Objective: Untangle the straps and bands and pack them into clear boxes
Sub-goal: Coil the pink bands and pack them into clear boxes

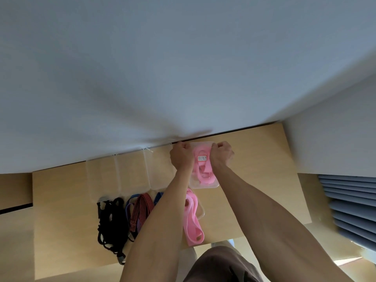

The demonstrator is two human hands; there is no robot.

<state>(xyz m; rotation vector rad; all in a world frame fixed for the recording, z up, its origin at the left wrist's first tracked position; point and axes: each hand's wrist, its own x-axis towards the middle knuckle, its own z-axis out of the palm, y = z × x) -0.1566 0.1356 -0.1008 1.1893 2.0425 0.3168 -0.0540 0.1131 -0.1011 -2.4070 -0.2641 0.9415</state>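
Both hands, left (181, 154) and right (221, 152), have fingers curled on the far end of the clear box (211, 185); pink bands (203, 171) lie inside. Left of this box stand three clear boxes (130, 174).

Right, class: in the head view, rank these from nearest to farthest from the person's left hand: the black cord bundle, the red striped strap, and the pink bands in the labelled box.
From the left hand:
1. Pink bands in the labelled box, right beside the hand, to its right.
2. Red striped strap, nearer the person and to the left.
3. Black cord bundle, farthest left.
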